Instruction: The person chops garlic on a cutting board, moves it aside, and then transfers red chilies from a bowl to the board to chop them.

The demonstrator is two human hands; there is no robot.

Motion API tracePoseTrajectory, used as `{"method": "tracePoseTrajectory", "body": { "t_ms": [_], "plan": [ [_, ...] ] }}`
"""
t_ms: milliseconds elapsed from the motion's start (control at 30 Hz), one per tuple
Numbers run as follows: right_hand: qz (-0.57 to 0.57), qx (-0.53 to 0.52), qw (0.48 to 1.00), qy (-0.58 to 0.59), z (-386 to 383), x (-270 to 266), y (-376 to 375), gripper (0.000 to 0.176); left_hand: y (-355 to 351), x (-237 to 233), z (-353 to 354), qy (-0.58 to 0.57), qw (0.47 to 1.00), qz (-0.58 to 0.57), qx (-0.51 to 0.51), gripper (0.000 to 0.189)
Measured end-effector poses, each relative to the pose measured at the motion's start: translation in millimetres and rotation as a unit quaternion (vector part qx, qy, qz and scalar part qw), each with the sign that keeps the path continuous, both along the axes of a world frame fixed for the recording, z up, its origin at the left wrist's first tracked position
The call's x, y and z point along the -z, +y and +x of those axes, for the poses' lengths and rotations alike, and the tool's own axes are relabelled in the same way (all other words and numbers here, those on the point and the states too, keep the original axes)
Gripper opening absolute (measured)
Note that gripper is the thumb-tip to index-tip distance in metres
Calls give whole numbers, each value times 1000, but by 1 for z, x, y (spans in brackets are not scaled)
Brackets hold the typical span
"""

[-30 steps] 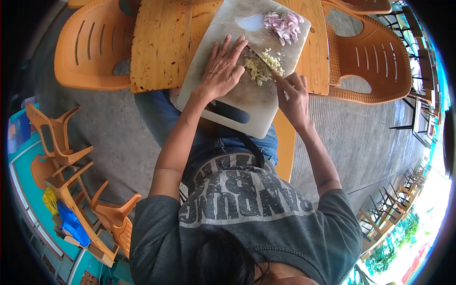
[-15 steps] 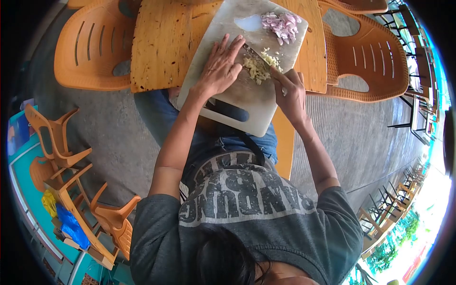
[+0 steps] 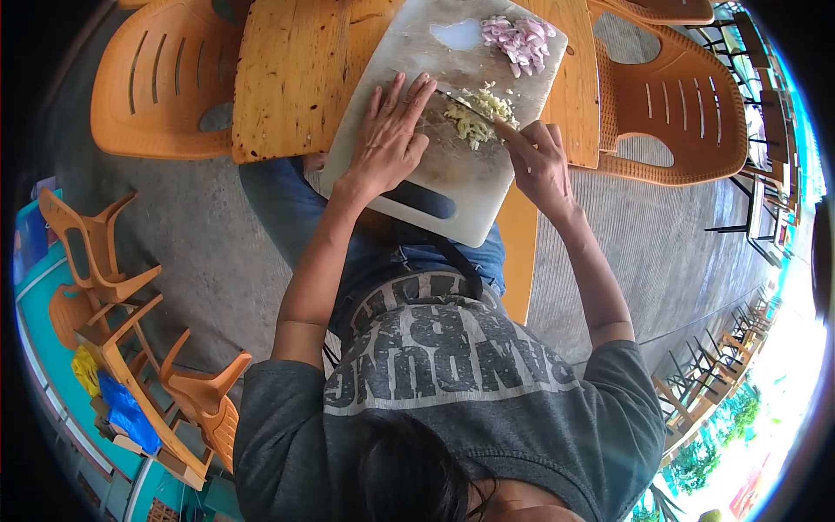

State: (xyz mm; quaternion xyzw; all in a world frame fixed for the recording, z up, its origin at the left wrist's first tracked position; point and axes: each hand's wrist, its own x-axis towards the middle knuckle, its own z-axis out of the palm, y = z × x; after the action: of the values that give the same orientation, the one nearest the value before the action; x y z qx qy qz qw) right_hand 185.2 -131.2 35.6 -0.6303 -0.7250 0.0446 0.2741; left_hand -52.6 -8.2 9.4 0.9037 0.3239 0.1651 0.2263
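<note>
A worn white cutting board (image 3: 474, 204) lies across the front of the wooden table, its slotted end over my lap. My right hand (image 3: 537, 163) is closed around the handle of a knife (image 3: 465, 105). Its blade slants up and left across a pile of chopped garlic (image 3: 475, 132) and shows as a thin dark line. Stretched out over the left side of the board, my left hand (image 3: 387, 139) has its fingers extended, the index fingertip right by the knife's tip. Sliced shallots (image 3: 520, 43) are heaped at the board's far right corner.
The wooden table (image 3: 291, 83) extends beyond the board on both sides. Orange plastic chairs stand left (image 3: 165, 83) and right (image 3: 687, 104) of it. More chairs and a wooden table (image 3: 143, 383) with a blue plastic bag (image 3: 129, 413) are at the lower left.
My left hand has shifted slightly left and toward me. The knife's blade has turned, so less of its flat side shows, while it stays over the garlic.
</note>
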Motion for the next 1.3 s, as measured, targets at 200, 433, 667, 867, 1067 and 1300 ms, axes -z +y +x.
{"method": "tracePoseTrajectory", "body": {
  "t_ms": [200,433,667,867,1067,1300],
  "plan": [
    [13,43,999,17,-20,-1,-11,47,2,-1,1,15,1000,-17,11,75],
    [22,50,998,25,-28,-8,-16,46,0,-2,-3,19,1000,-15,10,69],
    [20,62,996,59,-27,11,-17,48,2,-1,3,17,1000,-13,6,74],
    [38,51,997,49,-22,2,-10,46,7,0,7,4,1000,3,-1,70],
    [11,23,1000,13,-4,-18,5,45,-2,2,6,8,1000,-8,-9,70],
    [12,29,998,54,-7,-1,0,46,-4,2,5,13,1000,-13,-16,71]
  ]
}}
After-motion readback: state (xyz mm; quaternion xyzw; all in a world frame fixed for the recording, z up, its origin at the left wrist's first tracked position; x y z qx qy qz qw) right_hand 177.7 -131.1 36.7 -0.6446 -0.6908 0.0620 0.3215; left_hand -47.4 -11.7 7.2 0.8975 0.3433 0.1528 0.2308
